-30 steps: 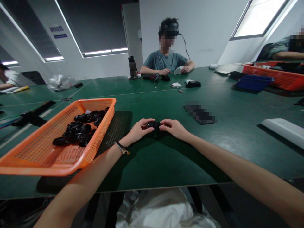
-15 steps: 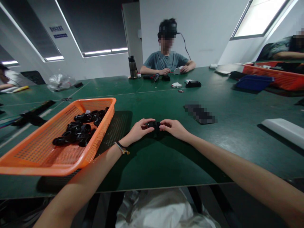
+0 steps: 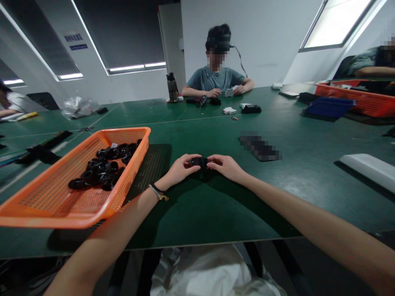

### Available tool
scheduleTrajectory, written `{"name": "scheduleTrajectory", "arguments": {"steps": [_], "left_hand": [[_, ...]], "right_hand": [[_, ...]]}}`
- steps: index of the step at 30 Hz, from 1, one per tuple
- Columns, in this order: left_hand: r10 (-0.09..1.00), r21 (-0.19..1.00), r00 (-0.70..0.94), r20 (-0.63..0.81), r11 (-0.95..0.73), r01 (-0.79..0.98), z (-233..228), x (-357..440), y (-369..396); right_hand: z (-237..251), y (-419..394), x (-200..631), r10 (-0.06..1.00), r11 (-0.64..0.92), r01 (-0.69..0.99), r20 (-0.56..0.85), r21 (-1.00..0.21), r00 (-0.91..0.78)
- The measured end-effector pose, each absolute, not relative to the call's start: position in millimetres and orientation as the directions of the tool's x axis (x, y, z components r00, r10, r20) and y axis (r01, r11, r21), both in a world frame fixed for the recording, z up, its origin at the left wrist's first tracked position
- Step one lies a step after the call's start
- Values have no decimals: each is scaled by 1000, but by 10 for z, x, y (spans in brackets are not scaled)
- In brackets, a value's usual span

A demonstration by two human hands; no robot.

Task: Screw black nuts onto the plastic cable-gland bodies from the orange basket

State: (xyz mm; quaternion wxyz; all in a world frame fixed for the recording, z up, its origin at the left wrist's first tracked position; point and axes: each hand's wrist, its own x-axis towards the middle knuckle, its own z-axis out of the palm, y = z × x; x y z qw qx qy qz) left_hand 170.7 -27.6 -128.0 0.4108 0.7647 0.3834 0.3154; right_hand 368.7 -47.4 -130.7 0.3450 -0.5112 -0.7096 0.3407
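Near the middle of the frame, a small black part [image 3: 199, 162] sits pinched between both hands, low over the green table [image 3: 200, 213]. The left hand [image 3: 180, 167] grips its left end with curled fingers; the right hand [image 3: 224, 165] grips its right end. At left, an orange basket [image 3: 46, 205] holds more black parts [image 3: 103, 166].
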Motion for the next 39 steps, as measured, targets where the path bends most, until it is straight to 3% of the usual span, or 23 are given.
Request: {"name": "scheduleTrajectory", "arguments": {"steps": [7, 13, 39], "left_hand": [[849, 866, 503, 161, -367, 341, -1297, 1706, -263], [844, 858, 509, 172, -382, 343, -1306, 1694, -253], [842, 856, 513, 169, -383, 347, -1294, 1700, -270]], "right_hand": [[-1350, -456, 3681, 959, 231, 389, 141, -892, -246], [-1329, -486, 3709, 939, 298, 411, 187, -862, -288], [-1355, -465, 3715, 942, 293, 440, 178, -849, -284]]}}
